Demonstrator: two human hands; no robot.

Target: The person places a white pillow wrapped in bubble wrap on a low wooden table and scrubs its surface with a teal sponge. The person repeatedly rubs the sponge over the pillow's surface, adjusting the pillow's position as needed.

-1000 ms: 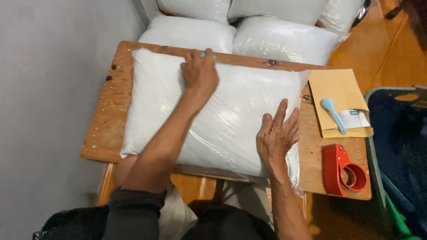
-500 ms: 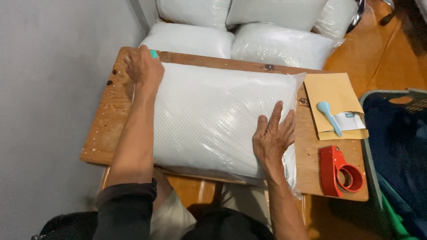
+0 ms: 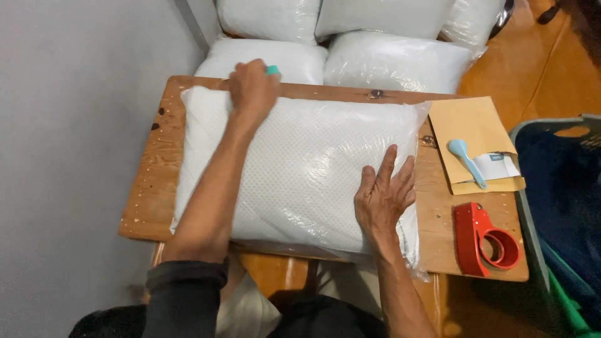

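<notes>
Sliding back rightward, the left hand (image 3: 253, 87) is gripping a teal tool (image 3: 273, 70) along the pillow (image 3: 300, 169); the right hand (image 3: 383, 199) is pressing flat, open, best held firm.

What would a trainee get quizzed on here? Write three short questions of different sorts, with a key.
1. True or false: the right hand lies flat on the pillow.
2. Which hand holds the small teal thing? A) left hand B) right hand C) neither
3. Fill in: the red tape dispenser lies on the table, nearer the person than the brown ____.

Key
1. True: palm down, fingers spread, on the pillow's near right part.
2. A: the left hand is closed on it at the pillow's far edge.
3. Envelope: a light blue tool lies across it.
</notes>
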